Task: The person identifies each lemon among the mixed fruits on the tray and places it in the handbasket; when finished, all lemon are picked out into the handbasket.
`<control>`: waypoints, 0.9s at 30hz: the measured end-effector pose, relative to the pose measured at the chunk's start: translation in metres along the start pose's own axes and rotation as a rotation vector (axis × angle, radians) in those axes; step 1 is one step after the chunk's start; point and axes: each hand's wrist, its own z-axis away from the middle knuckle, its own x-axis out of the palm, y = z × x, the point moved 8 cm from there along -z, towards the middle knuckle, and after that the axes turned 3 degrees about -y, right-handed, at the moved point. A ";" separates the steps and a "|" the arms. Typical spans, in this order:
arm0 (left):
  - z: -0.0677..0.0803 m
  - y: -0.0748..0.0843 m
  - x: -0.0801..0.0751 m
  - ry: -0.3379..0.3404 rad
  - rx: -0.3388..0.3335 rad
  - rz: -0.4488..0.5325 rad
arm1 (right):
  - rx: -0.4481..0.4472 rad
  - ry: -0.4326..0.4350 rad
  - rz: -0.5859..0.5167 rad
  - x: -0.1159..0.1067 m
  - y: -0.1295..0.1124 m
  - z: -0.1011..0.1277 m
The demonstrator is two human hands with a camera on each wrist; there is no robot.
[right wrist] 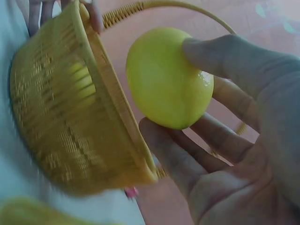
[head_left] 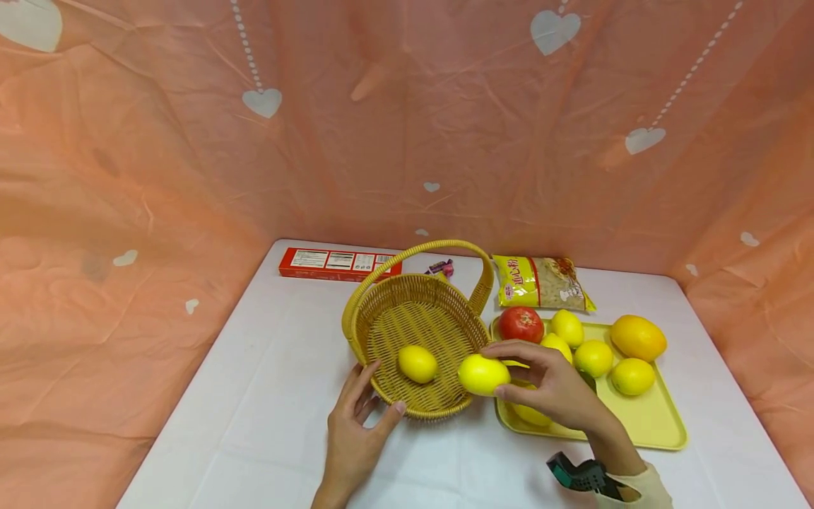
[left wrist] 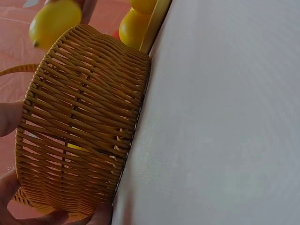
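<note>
A wicker basket [head_left: 420, 318] with a tall arched handle stands mid-table, one lemon [head_left: 417, 364] lying inside it. My left hand [head_left: 357, 431] holds the basket's near left side; in the left wrist view, thumb and fingers lie around the woven wall [left wrist: 79, 126]. Over the basket's right rim, my right hand [head_left: 553, 385] pinches another lemon [head_left: 483, 375] between thumb and fingers. The right wrist view shows this lemon [right wrist: 164, 77] just above the rim, apart from it. A yellow tray [head_left: 649, 424] on the right carries several lemons, partly hidden by the right hand.
Also on the tray are a red pomegranate-like fruit [head_left: 521, 324] and a larger orange-yellow fruit [head_left: 639, 338]. Behind stand a red box [head_left: 331, 263], a small purple wrapped item [head_left: 441, 268] and a yellow food bag [head_left: 540, 283]. An orange curtain [head_left: 407, 141] borders the white table [head_left: 254, 396].
</note>
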 end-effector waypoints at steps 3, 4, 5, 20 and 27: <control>0.000 0.001 0.000 0.001 0.004 0.000 | -0.011 -0.037 0.027 0.015 -0.001 -0.016; 0.000 0.001 0.000 0.001 0.006 0.000 | -0.017 -0.046 0.049 0.019 -0.002 -0.021; 0.000 0.001 0.000 0.001 0.007 0.001 | -0.019 -0.054 0.077 0.024 -0.002 -0.026; -0.001 -0.001 0.000 -0.008 0.017 0.005 | -0.047 -0.214 0.450 0.097 -0.010 -0.077; -0.001 0.000 0.000 -0.003 0.018 0.015 | -0.020 -0.206 0.513 0.110 -0.018 -0.091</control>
